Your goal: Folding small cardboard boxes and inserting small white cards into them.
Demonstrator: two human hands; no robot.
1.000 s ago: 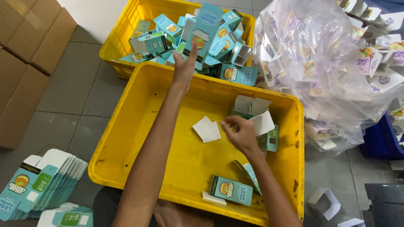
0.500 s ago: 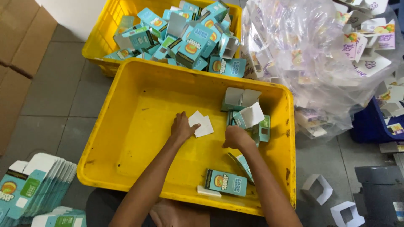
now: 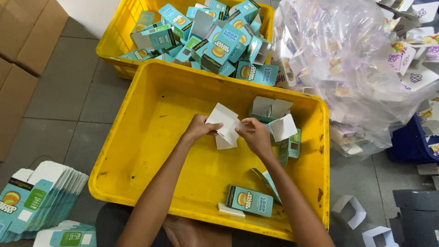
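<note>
- White folded card insert sits pinched between both hands, lifted over the large yellow plastic crate.
- Left hand closes fingers on its left edge; right hand grips the right edge (thumbs on top).
- Just right of the grip lie opened teal cardboard cartons; nearer the body, a flat teal carton.

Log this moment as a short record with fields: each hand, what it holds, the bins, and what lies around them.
left hand: grips the left edge of the white card insert
right hand: pinches the same insert's right edge
near bin: yellow, holds a few teal cartons, some open-flapped
far bin: yellow, heaped with assembled teal cartons
floor, left: stack of flat carton blanks; brown cardboard boxes
right: clear plastic bag of white printed cartons
</note>
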